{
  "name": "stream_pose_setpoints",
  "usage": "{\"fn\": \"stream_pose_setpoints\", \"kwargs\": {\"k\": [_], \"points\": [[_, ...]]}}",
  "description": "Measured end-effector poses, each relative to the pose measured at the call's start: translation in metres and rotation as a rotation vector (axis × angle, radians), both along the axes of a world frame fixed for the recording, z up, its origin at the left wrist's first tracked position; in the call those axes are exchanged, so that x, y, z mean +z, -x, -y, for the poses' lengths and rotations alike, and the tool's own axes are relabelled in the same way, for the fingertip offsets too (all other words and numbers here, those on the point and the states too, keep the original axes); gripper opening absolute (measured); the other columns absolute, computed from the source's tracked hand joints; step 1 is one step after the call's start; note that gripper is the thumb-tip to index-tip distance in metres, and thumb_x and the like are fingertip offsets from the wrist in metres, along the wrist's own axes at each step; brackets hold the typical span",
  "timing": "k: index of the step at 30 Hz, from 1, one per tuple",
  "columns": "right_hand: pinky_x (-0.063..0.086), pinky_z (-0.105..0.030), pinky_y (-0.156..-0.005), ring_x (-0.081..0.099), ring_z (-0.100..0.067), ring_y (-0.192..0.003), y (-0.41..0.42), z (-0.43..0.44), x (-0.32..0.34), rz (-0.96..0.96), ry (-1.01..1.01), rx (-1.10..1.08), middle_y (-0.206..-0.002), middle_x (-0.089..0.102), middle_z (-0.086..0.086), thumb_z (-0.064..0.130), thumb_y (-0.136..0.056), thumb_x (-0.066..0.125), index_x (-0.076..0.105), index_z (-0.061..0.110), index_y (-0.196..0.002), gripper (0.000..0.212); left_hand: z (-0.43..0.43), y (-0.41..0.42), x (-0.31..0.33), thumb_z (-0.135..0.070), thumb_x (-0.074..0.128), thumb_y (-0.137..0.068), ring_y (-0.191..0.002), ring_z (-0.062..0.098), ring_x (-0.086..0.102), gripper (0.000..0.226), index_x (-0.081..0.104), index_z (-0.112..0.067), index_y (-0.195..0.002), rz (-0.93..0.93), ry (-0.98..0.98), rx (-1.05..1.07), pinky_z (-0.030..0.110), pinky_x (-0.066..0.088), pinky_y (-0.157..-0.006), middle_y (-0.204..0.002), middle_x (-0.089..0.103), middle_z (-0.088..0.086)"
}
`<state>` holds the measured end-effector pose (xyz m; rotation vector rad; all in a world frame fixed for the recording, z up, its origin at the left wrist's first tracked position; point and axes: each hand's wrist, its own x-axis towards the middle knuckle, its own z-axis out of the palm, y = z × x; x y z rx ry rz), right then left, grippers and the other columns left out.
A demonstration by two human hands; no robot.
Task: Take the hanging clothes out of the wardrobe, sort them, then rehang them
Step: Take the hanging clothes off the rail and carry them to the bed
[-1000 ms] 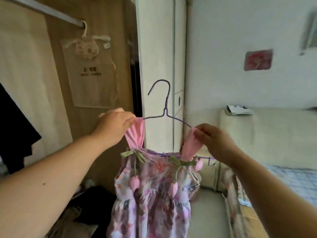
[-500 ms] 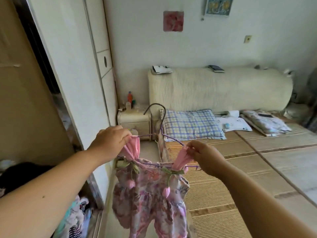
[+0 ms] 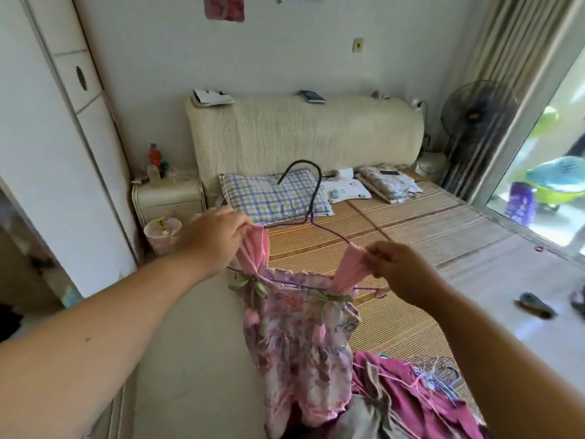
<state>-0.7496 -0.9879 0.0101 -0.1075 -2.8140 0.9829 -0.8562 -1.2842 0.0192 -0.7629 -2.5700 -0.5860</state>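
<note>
Each hand pinched a pink strap, left hand (image 3: 215,237) and right hand (image 3: 400,267); the dress (image 3: 297,337) hung limp (light, surely) on its hanger (image 3: 311,198).

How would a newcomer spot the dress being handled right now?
Start at the bed with the cream headboard; in front of it two hands hold up a dress on a wire hanger. The left hand and right hand each pinch a pink strap. Unlike the plain magenta clothes heaped below, it is floral, with green bows.
</note>
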Motion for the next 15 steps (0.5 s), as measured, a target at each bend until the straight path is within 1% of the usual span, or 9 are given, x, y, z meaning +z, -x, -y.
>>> {"fn": "stream_pose_setpoints", "kwargs": {"k": [2,4,6,8,11,13,15], "points": [[0.048,-0.033,-0.065,0.059,-0.014,-0.067,-0.026,0.001,0.000,0.012,-0.019,-0.040,-0.067,0.063,0.007,0.025,-0.092,0.054,0.059,0.033,-0.071,0.023,-0.006,-0.011,0.003,-0.022,0.050,-0.094,-0.088,0.023,0.056,0.018,0.068,-0.020,-0.097,-0.006,-0.012,-0.052,0.037,0.041,-0.076,-0.091,0.060,0.000],[0.048,-0.030,-0.062,0.060,-0.013,-0.066,-0.057,0.007,-0.001,0.027,-0.018,-0.085,-0.068,0.063,0.006,0.023,-0.093,0.053,0.058,0.033,-0.074,0.022,-0.008,-0.025,0.004,-0.023,0.051,-0.094,-0.088,0.024,0.055,0.018,0.068,-0.019,-0.096,-0.034,0.011,-0.087,0.036,0.038,-0.076,-0.090,0.060,0.000],[0.043,-0.024,-0.059,0.060,-0.012,-0.065,-0.089,0.016,-0.003,0.043,0.007,-0.124,-0.069,0.062,0.006,0.021,-0.094,0.052,0.058,0.032,-0.079,0.020,-0.008,-0.041,0.005,-0.025,0.050,-0.094,-0.087,0.024,0.054,0.018,0.067,-0.019,-0.093,-0.059,0.048,-0.128,0.037,0.036,-0.077,-0.086,0.058,-0.002],[0.041,-0.022,-0.056,0.061,-0.007,-0.059,-0.121,0.026,-0.005,0.063,0.024,-0.165,-0.070,0.063,0.008,0.021,-0.095,0.052,0.058,0.032,-0.080,0.019,-0.008,-0.056,0.006,-0.025,0.050,-0.094,-0.085,0.026,0.055,0.018,0.066,-0.018,-0.090,-0.066,0.073,-0.186,0.039,0.039,-0.078,-0.083,0.057,-0.001],[0.038,-0.018,-0.052,0.056,0.003,-0.047,-0.171,0.039,-0.010,0.108,0.058,-0.230,-0.069,0.063,0.009,0.024,-0.095,0.051,0.060,0.029,-0.084,0.015,-0.012,-0.081,0.004,-0.027,0.050,-0.093,-0.086,0.027,0.054,0.018,0.067,-0.018,-0.092,-0.062,0.089,-0.264,0.042,0.041,-0.079,-0.081,0.052,-0.002],[0.038,-0.017,-0.050,0.055,0.002,-0.045,-0.199,0.042,-0.012,0.126,0.104,-0.279,-0.068,0.063,0.007,0.025,-0.095,0.052,0.062,0.025,-0.086,0.014,-0.020,-0.095,0.002,-0.030,0.050,-0.094,-0.087,0.028,0.052,0.019,0.067,-0.019,-0.093,-0.046,0.094,-0.309,0.044,0.041,-0.081,-0.081,0.049,-0.003],[0.040,-0.018,-0.048,0.055,-0.002,-0.046,-0.223,0.040,-0.011,0.126,0.141,-0.332,-0.067,0.063,0.006,0.024,-0.094,0.053,0.063,0.023,-0.085,0.014,-0.033,-0.107,0.000,-0.032,0.049,-0.095,-0.087,0.027,0.051,0.020,0.066,-0.020,-0.092,-0.024,0.091,-0.358,0.046,0.041,-0.084,-0.082,0.049,-0.002]]}}
